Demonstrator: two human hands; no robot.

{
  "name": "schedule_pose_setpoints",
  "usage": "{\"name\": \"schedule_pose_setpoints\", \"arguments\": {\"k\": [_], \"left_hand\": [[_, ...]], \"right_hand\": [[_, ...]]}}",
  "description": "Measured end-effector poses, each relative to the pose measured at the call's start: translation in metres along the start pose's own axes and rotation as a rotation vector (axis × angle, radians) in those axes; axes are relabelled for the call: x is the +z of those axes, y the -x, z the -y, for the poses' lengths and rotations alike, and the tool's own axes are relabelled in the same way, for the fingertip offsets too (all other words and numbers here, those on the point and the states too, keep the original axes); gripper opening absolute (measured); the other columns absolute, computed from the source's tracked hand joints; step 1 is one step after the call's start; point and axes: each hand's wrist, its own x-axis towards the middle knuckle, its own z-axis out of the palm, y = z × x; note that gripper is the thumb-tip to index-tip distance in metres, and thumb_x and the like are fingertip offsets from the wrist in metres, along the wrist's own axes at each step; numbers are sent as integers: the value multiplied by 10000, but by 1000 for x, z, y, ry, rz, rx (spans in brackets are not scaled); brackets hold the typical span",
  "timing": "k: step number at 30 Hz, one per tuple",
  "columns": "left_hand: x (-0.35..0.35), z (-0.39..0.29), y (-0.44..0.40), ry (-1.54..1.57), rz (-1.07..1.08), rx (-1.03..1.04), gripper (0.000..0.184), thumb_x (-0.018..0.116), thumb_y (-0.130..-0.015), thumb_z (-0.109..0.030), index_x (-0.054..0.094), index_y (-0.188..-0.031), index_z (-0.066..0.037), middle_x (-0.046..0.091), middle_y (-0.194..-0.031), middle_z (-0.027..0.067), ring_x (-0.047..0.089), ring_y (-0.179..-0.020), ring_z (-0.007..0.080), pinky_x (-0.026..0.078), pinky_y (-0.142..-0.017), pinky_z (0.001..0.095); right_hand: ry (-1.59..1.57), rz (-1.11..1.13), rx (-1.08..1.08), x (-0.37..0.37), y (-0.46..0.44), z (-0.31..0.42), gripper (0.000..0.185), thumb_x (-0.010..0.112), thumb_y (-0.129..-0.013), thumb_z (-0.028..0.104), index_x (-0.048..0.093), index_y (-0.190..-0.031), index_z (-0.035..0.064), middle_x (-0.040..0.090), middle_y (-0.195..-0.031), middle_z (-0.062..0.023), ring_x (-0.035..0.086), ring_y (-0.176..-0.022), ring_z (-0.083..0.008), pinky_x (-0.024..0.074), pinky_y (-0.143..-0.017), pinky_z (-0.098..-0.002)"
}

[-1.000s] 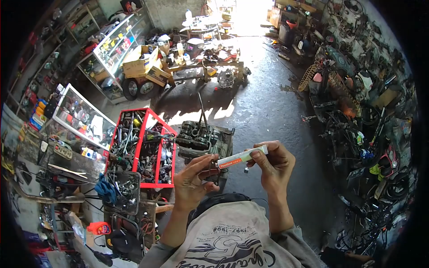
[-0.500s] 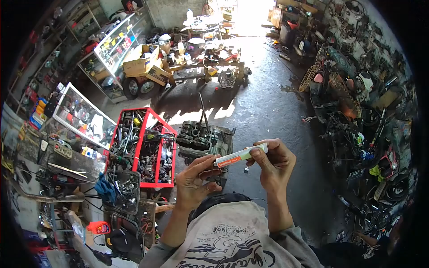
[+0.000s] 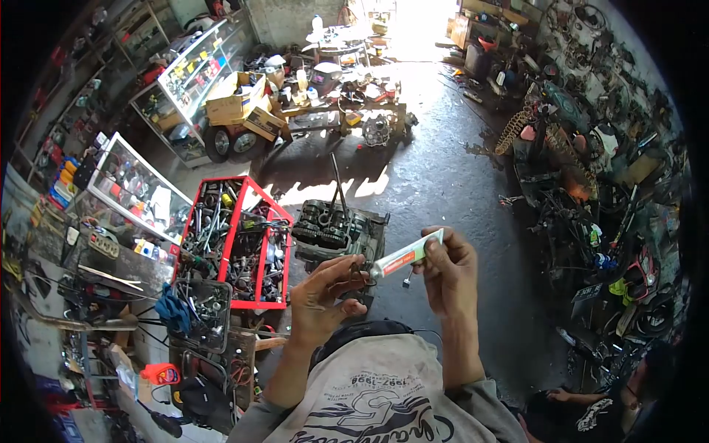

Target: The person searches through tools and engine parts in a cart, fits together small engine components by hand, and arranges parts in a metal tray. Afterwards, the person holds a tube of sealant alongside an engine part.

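My right hand [image 3: 452, 269] pinches the flat crimped end of a white sealant tube [image 3: 405, 256] with orange and green print. The tube tilts, its nozzle end pointing down and left toward my left hand [image 3: 325, 290]. The fingers of that hand are curled, with the thumb lower and apart from them. A small dark, thin thing shows at its fingertips, close to the nozzle; I cannot make out what it is. Beyond my hands an engine cylinder head [image 3: 332, 225] rests on a stand, with a long dark rod rising from it.
Left of the engine part stands a red tool tray [image 3: 235, 244] full of tools. A metal tray [image 3: 203, 314] of small parts and a blue rag [image 3: 173, 310] lie nearer. Motorcycle parts [image 3: 576, 162] crowd the right side. Another person [image 3: 591, 406] is at the lower right.
The tube has turned and its nozzle end now shows by my left fingertips. My right hand has shifted slightly down and left. A person has come into view at the lower right.
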Motion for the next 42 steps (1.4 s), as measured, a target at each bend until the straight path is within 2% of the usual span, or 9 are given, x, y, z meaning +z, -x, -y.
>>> {"name": "schedule_pose_setpoints", "arguments": {"k": [1,2,5,9,12,14,23,25,42], "left_hand": [[1,0,0,8,-30,-15,580,749,-722,-40,508,-1248,-3,538,-1209,177,602,-1023,260,577,-775,290],[2,-2,0,9,-31,-11,580,749,-722,-40,508,-1248,-3,538,-1209,177,602,-1023,260,577,-775,290],[5,-9,1,117,-73,-165,582,723,-729,14,495,-1264,-13,544,-1204,172,618,-984,258,581,-751,289],[7,-8,1,110,-58,-133,611,726,-713,41,491,-1272,-26,536,-1203,165,624,-962,255,581,-748,293],[9,-7,0,110,-59,-101,626,729,-703,58,485,-1274,-18,530,-1202,158,624,-952,249,578,-760,297],[10,-9,0,127,-70,-97,630,730,-700,66,482,-1274,-10,526,-1202,155,624,-948,246,576,-767,301],[12,-12,-1,96,-77,-96,650,722,-682,115,469,-1273,20,526,-1197,148,614,-971,245,579,-776,307],[10,-13,0,90,-20,-107,632,658,-725,152,452,-1298,-18,501,-1231,133,592,-1038,223,547,-863,312],[8,-11,0,66,-23,-110,630,690,-708,127,470,-1282,-13,506,-1213,126,603,-1021,231,554,-845,311]], "right_hand": [[-126,-17,111,-2,-1,-2,147,615,-856,39,591,-981,-36,637,-848,-106,608,-679,-138,519,-609,-233],[-124,-13,111,-3,-1,-4,147,615,-856,39,591,-981,-36,637,-848,-106,608,-679,-138,519,-609,-233],[-409,-12,374,-8,1,-12,167,614,-853,36,583,-1002,-34,629,-893,-99,599,-744,-143,510,-662,-207],[-468,-31,386,2,6,-14,144,594,-867,37,580,-996,-26,632,-878,-98,612,-727,-146,517,-651,-214],[-308,-28,276,5,5,-14,124,582,-876,39,571,-983,-23,637,-872,-99,625,-708,-150,514,-622,-224],[-149,-79,105,7,4,-15,114,579,-877,39,564,-974,-20,641,-858,-105,633,-693,-152,513,-604,-231],[-145,-40,53,13,2,-12,95,581,-868,16,566,-947,-34,644,-834,-117,629,-678,-143,520,-619,-237],[-138,-42,51,14,2,-11,89,580,-867,14,569,-941,-34,645,-835,-120,629,-676,-144,522,-619,-237],[-83,-23,-5,14,2,-13,74,594,-858,5,578,-918,-36,646,-815,-116,629,-670,-145,533,-605,-247]]}}
